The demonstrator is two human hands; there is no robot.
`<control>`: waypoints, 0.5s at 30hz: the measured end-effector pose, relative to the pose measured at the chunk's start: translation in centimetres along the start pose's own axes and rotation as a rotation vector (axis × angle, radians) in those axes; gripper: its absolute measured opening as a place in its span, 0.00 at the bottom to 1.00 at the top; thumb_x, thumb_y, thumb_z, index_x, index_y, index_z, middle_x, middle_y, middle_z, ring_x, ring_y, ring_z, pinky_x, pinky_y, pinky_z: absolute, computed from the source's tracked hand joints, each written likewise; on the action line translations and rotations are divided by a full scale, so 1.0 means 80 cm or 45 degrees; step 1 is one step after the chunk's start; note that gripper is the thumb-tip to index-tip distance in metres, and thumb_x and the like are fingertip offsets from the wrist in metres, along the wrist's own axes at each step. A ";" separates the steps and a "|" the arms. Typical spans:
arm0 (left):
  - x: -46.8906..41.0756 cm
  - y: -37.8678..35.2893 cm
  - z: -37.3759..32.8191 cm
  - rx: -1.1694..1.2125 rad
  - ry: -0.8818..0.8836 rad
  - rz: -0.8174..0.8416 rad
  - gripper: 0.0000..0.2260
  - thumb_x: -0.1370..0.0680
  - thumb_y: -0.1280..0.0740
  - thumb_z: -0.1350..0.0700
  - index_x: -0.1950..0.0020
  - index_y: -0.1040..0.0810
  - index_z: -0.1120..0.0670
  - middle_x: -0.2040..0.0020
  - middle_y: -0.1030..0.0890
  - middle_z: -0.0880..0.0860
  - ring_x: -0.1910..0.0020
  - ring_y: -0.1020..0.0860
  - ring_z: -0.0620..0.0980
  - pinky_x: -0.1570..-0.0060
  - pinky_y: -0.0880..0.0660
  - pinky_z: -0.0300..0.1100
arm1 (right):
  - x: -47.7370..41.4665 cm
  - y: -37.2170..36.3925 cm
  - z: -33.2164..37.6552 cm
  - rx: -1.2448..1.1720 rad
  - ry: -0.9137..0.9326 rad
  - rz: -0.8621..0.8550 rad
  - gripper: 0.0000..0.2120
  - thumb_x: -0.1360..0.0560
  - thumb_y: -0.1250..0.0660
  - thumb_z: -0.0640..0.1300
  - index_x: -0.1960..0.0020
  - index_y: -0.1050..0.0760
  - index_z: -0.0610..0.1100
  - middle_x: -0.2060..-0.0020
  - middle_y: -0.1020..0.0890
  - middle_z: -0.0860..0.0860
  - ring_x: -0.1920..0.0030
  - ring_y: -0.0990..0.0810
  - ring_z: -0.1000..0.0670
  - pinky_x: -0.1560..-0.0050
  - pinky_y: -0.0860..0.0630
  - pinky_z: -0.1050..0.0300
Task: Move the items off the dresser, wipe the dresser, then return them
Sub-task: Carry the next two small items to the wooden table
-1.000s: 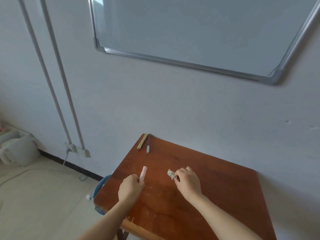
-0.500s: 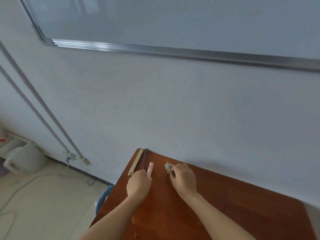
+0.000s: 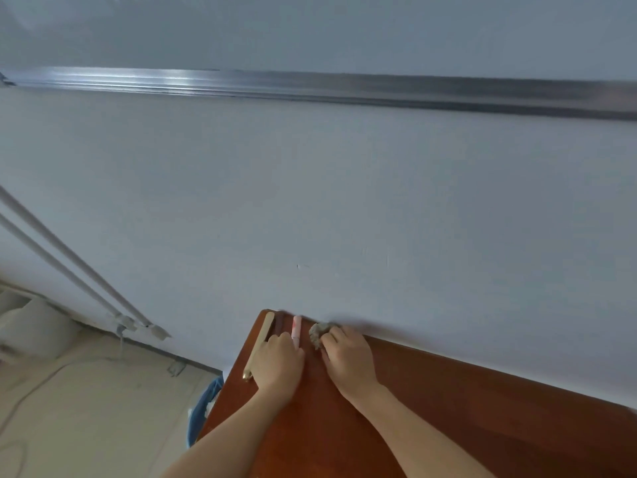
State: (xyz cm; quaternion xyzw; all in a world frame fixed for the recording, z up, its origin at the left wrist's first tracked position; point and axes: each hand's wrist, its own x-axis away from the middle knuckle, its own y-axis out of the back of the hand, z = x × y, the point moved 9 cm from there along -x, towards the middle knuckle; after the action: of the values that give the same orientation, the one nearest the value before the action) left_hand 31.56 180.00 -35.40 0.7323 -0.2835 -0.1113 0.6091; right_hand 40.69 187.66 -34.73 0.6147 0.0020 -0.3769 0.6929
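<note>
Head view: a pale wall [image 3: 310, 201] fills most of the frame, with the metal whiteboard frame [image 3: 310, 89] running across it high up. Below, the reddish-brown wooden bench [image 3: 482, 408] stands with its far edge against the wall. To the left is a light floor [image 3: 86, 408], two pale pipes [image 3: 69, 263] slanting down the wall, and a blue bin [image 3: 203, 408] partly hidden beside the bench.

Both hands are at the bench's far-left corner, near the wall. The left hand [image 3: 279, 360] is curled around a pink tube [image 3: 296, 327], whose end sticks out towards the wall. The right hand [image 3: 348, 357] pinches a small grey speckled lump [image 3: 319, 332] at its fingertips, just beside the tube. A slim wooden stick [image 3: 260, 343] lies along the bench's left edge, just left of the left hand.
</note>
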 end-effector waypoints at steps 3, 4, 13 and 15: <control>0.003 0.003 0.000 0.026 -0.015 -0.009 0.16 0.21 0.44 0.48 0.51 0.22 0.57 0.56 0.21 0.53 0.56 0.22 0.52 0.52 0.23 0.50 | 0.002 -0.010 -0.002 -0.008 -0.032 0.089 0.11 0.34 0.42 0.46 0.71 0.24 0.48 0.70 0.21 0.55 0.68 0.22 0.52 0.65 0.31 0.61; 0.004 0.004 -0.001 0.035 -0.032 -0.008 0.15 0.21 0.43 0.48 0.52 0.22 0.57 0.55 0.20 0.52 0.56 0.22 0.51 0.53 0.23 0.48 | 0.002 -0.013 -0.002 -0.014 -0.037 0.121 0.12 0.34 0.43 0.46 0.71 0.23 0.48 0.70 0.21 0.55 0.68 0.22 0.52 0.64 0.33 0.62; 0.007 0.021 0.017 0.110 -0.176 -0.052 0.15 0.21 0.44 0.49 0.59 0.24 0.55 0.53 0.23 0.51 0.48 0.26 0.51 0.52 0.27 0.42 | 0.013 -0.003 0.005 -0.008 -0.103 0.340 0.12 0.34 0.43 0.47 0.67 0.21 0.53 0.65 0.18 0.59 0.64 0.20 0.56 0.66 0.24 0.65; 0.003 0.023 0.018 0.052 -0.272 -0.018 0.11 0.22 0.44 0.52 0.52 0.23 0.55 0.44 0.25 0.51 0.41 0.31 0.52 0.47 0.32 0.43 | 0.015 0.015 0.004 0.051 -0.124 0.313 0.06 0.37 0.35 0.46 0.65 0.19 0.52 0.64 0.18 0.59 0.63 0.20 0.56 0.65 0.24 0.66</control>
State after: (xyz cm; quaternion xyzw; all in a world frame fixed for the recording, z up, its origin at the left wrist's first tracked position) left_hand 30.48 178.50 -33.92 0.7305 -0.3440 -0.1871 0.5595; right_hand 42.02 186.74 -34.14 0.6049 -0.1146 -0.3185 0.7208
